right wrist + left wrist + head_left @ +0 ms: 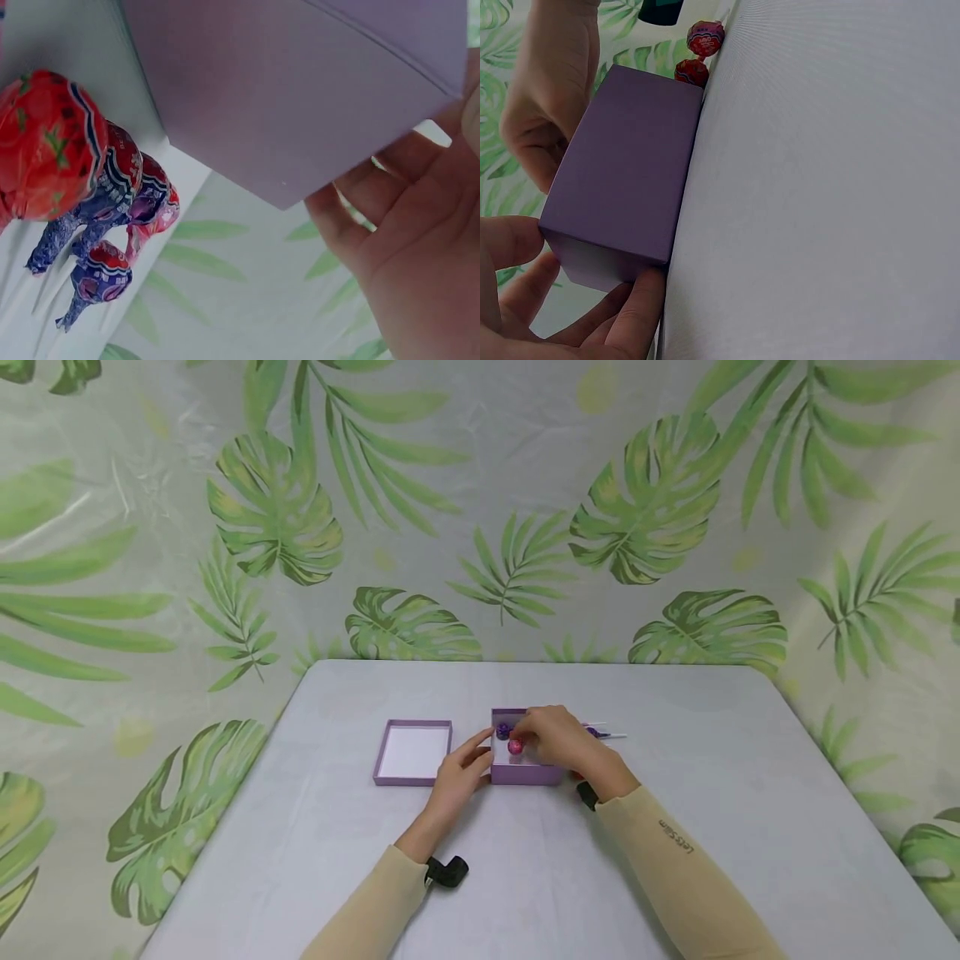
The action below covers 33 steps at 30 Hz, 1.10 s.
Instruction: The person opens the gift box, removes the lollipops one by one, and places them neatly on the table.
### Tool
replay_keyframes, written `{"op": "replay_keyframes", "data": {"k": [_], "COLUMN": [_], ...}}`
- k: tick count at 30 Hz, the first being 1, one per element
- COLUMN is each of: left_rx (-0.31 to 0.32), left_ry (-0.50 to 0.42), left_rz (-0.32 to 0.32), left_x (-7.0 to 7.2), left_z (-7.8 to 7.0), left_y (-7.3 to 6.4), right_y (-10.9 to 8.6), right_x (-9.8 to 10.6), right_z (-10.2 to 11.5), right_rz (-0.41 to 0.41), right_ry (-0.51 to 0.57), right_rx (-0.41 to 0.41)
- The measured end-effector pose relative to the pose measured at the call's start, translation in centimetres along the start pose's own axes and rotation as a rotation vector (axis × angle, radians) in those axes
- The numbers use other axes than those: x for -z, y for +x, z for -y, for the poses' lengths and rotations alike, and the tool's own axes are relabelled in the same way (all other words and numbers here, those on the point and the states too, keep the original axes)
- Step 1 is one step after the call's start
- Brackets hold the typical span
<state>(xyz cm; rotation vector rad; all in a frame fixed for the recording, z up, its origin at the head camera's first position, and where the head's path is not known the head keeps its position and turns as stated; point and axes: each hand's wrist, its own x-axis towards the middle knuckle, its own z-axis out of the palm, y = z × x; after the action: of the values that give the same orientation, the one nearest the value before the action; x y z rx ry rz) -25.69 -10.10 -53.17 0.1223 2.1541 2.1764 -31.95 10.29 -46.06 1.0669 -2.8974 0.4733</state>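
An uncovered purple box [525, 775] stands on the table. Inside it are a purple-wrapped lollipop [503, 731] and a pink one [515, 747]. My right hand [558, 739] reaches over the box's right side, pinching the pink lollipop; its fingertips are partly hidden. In the right wrist view the box wall [292, 105] covers those fingers. With extended fingers, my left hand [459, 772] touches the box's left side. The left wrist view has these fingers [641, 307] against the box's end [600, 266].
Left of the box lies a shallow purple lid [412, 782] with a white inside. Several wrapped lollipops [52, 150], red and purple, lie on the table right of the box. Behind the white-covered table [525, 877] hangs a leaf-patterned sheet [510, 485].
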Motion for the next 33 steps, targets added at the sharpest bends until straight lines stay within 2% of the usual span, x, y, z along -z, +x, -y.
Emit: {"op": "replay_keyframes", "data": {"k": [4,8,13,16,22,29,33], "left_rx": [0.0,0.001,0.008,0.004,0.012,0.012,0.019], "left_ry": [0.013,0.013,0.002,-0.01,-0.021,-0.017,-0.018], "left_rz": [0.001,-0.001,-0.001,-0.009,-0.014,-0.001,0.013], "left_x": [0.0,-0.1,-0.1,-0.1,-0.1,0.0,-0.1], "left_z": [0.0,0.0,0.1,0.2,0.2,0.2,-1.3], "left_y": [0.0,0.0,0.0,0.0,0.0,0.0,-0.7], "right_y": [-0.2,-0.6,-1.6,-2.1,-3.7,-5.7,-7.0], "right_x": [0.4,0.7,0.9,1.1,1.9,3.1,3.7], "right_z": [0.1,0.0,-0.2,-0.5,-0.8,-1.5,-2.0], "right_rz": [-0.045,-0.127,-0.241,-0.286,-0.319,-0.348,-0.352], "right_ry": [0.061,0.134,0.27,0.297,0.336,0.364,0.383], "right_rx": [0.017,0.011,-0.054,-0.097,-0.164,-0.201,-0.234]}}
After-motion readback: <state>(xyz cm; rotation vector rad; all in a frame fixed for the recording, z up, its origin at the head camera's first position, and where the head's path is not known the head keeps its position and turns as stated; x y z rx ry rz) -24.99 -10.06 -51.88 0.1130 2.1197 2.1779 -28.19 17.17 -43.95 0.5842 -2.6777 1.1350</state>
